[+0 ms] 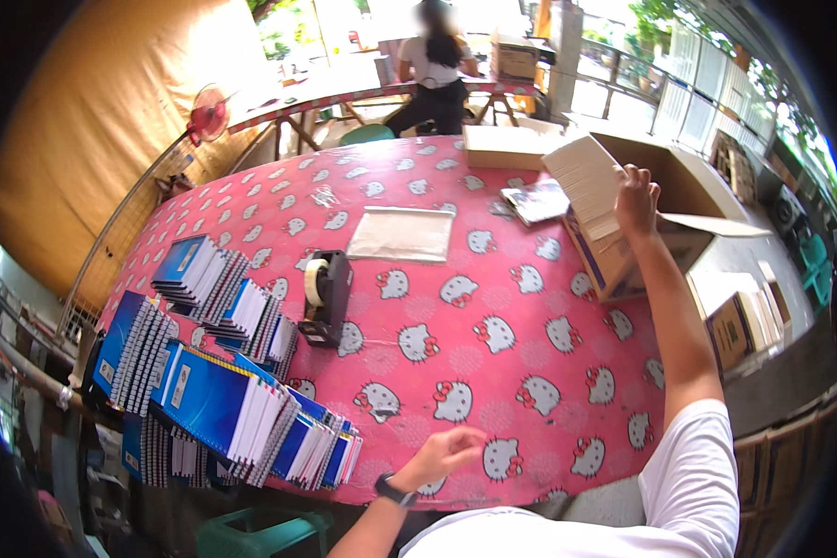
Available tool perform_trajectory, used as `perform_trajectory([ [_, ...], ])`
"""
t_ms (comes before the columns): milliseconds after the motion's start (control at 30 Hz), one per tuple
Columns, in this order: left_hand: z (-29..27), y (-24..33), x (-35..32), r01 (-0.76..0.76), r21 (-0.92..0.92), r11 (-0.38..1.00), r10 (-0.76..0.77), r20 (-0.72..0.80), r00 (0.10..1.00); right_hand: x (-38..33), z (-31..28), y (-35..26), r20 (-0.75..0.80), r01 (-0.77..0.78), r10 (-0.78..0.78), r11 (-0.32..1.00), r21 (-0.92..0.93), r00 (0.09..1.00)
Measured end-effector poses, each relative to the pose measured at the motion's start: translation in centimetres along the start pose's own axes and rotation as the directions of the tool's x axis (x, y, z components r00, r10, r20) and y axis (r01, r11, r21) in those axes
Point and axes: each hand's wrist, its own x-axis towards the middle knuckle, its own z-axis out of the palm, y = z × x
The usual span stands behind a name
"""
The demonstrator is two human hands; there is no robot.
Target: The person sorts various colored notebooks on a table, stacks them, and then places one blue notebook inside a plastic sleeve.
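Note:
My right hand [636, 200] reaches far out to the right, its fingers closed on the edge of a brown cardboard flap [584, 181]. This flap stands at the near left side of an open cardboard box [684, 172]; whether it is joined to the box I cannot tell. Low over the front of the table is my left hand [445, 454], empty, with its fingers loosely bent and apart. A dark watch [396, 489] circles that wrist. Left of it lie stacks of blue spiral notebooks [205, 386], and a black tape dispenser [329, 298] stands behind them.
A pink patterned cloth covers the table [474, 358]. On it lie a flat pale packet [402, 234] and a plastic-wrapped bundle [536, 201]. Another carton [735, 330] stands at the right. A green stool [262, 532] is below the front edge. A person [430, 70] sits at a far table.

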Motion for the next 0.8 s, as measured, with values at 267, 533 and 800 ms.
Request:
perform_trajectory([
  [267,-2.1,-6.0,7.9,0.020,0.291,0.957,0.168,-0.605,0.779,1.5,8.5,-28.4,0.387,-0.068,-0.593,0.487,0.871,0.706],
  [533,-2.2,-4.7,8.6,0.004,0.286,0.958,0.173,-0.591,0.788,1.4,8.1,-50.7,-0.132,-0.608,-0.959,-0.263,0.749,0.252],
  [800,-2.2,-4.9,8.4,0.026,0.355,0.934,0.199,-0.580,0.790,-0.1,6.7,-51.2,0.473,-0.518,-0.771,0.220,0.827,0.427],
])
